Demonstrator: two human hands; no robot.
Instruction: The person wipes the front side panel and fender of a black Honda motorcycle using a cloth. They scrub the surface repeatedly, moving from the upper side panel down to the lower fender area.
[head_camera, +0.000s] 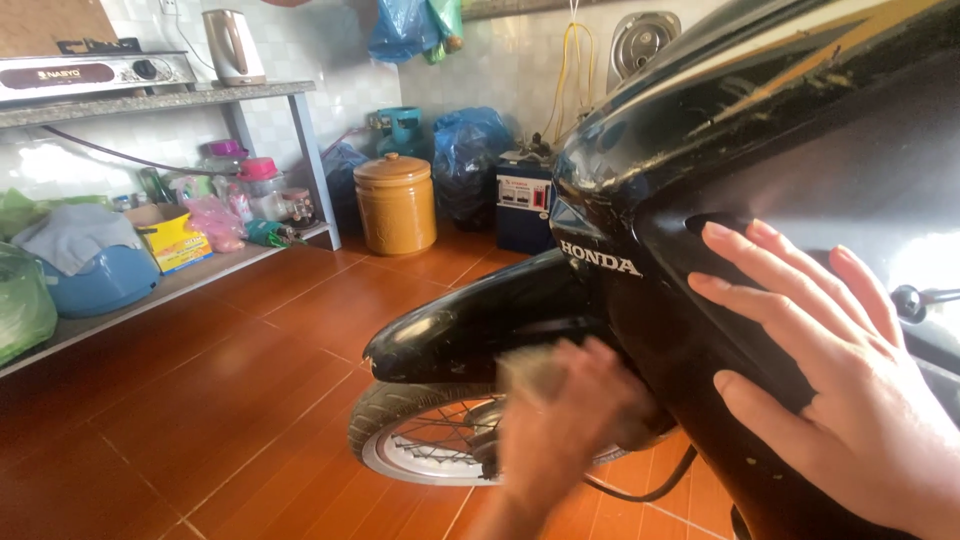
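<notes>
- Head view, right hand: my right hand (850, 390) lies flat and fully open, fingers spread, palm pressed against the glossy black plastic front fairing of the motorcycle (700, 200). It grips nothing; it only bears on the panel.
- Head view, left hand: my left hand (565, 420) is blurred. It appears curled around a small pale cloth or sponge (535, 372), held against the lower edge of the fairing. How tightly the fingers close cannot be told.
- Position of fairing: it sits directly beneath my right palm and extends above and to the left of my left hand.
- Just left of my left hand: the black curved front mudguard (460, 325), and below it the spoked front wheel with a rubber tyre (420, 440), standing on the red-brown tiled floor (200, 400).
- Well beyond both hands, against the tiled wall: a round ochre ceramic jar with a lid (395, 203) and a dark blue plastic bag (468, 160).
- Far left of my hands: a grey two-tier shelf (170, 98) carrying a cream electric kettle (232, 45).
</notes>
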